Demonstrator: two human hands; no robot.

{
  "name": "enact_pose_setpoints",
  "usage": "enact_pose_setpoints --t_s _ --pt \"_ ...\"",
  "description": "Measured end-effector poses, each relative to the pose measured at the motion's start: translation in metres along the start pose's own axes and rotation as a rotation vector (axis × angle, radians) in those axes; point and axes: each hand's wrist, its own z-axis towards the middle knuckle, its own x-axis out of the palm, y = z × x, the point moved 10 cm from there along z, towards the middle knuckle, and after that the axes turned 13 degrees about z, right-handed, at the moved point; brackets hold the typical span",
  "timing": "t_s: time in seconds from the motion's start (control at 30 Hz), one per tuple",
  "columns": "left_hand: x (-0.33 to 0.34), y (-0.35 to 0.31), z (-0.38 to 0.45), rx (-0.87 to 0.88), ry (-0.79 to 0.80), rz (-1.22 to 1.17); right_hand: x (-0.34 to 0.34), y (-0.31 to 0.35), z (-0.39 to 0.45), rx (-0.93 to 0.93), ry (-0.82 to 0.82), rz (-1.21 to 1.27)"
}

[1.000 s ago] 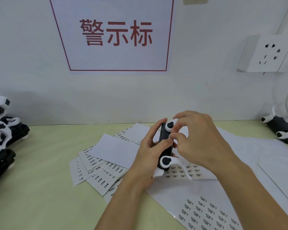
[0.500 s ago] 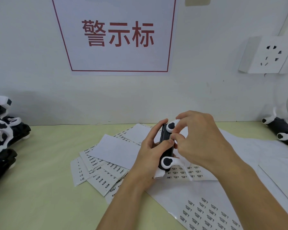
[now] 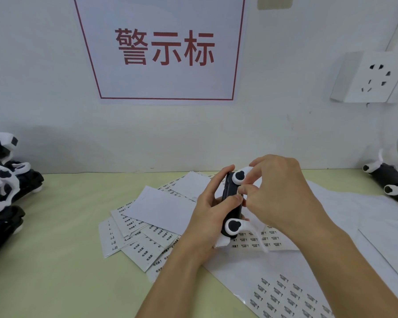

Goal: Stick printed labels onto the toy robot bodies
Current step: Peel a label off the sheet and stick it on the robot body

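The left hand (image 3: 207, 216) has its grip wrapped round a black-and-white toy robot body (image 3: 232, 203), holding it on end above the sheets at the middle of the tabletop (image 3: 55, 249); the thumb lies across the black body and the fingers curl behind it. The right hand (image 3: 283, 193) meets the body from the right, its thumb and forefinger pinched together against the black surface; whether a label sits under those fingertips cannot be told. Under both hands lie label sheets (image 3: 147, 239) fanned out in an overlapping heap, some printed with small rows of text and one turned blank side up; a larger sheet (image 3: 285, 294) with rows of labels reaches toward the near right edge. More toy robots (image 3: 7, 187) are piled at the left edge of the tabletop, well apart from the hands; another one (image 3: 391, 180) lies at the far right by the wall. On the wall hang a sign (image 3: 166, 49) with red characters and a white socket (image 3: 375, 76).
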Motion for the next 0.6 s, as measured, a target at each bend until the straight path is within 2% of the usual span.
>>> enact_pose_setpoints --t_s 0.3,0.43,0.6 --pt "-0.001 -0.001 -0.001 0.014 -0.001 0.033 -0.012 -0.013 0.004 0.108 -0.021 0.002" --pt "0.001 -0.002 0.000 0.024 0.007 0.005 -0.008 -0.015 0.003 0.128 0.090 0.125" --pt "0.001 -0.002 0.001 0.041 0.021 -0.027 0.007 -0.013 -0.003 0.150 0.303 0.178"
